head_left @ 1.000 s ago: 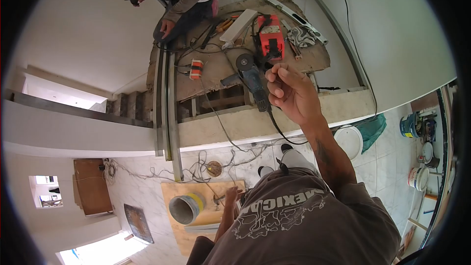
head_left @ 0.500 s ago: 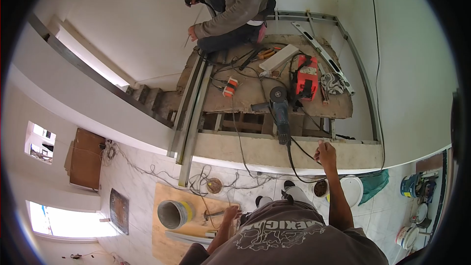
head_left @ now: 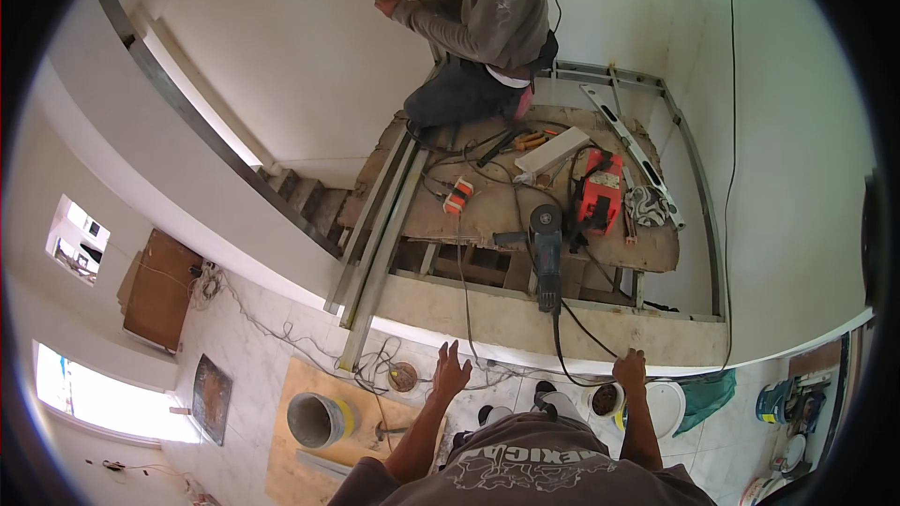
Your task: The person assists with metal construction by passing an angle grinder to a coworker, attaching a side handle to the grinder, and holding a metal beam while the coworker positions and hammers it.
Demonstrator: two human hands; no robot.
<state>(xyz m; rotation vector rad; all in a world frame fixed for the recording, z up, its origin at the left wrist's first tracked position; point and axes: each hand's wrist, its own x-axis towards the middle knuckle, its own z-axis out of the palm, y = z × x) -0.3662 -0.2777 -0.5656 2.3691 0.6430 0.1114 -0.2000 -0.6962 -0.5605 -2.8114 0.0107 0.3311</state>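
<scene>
Far left of and nearer us than the angle grinder [head_left: 547, 262], we see a grey bucket [head_left: 317, 420] on a plywood board [head_left: 284, 468]. Metal bars [head_left: 378, 305], left of the grinder, jut past the front edge of the pale ledge [head_left: 469, 309]. Our left hand [head_left: 451, 372], nearer us and left of the grinder, holds nothing, fingers spread apart. The grinder reaches over the ledge's back edge, beside an opening with room below. Right of it, near the front edge, our right hand [head_left: 631, 367] has bent fingers; we cannot tell whether they pinch the cord [head_left: 560, 342].
</scene>
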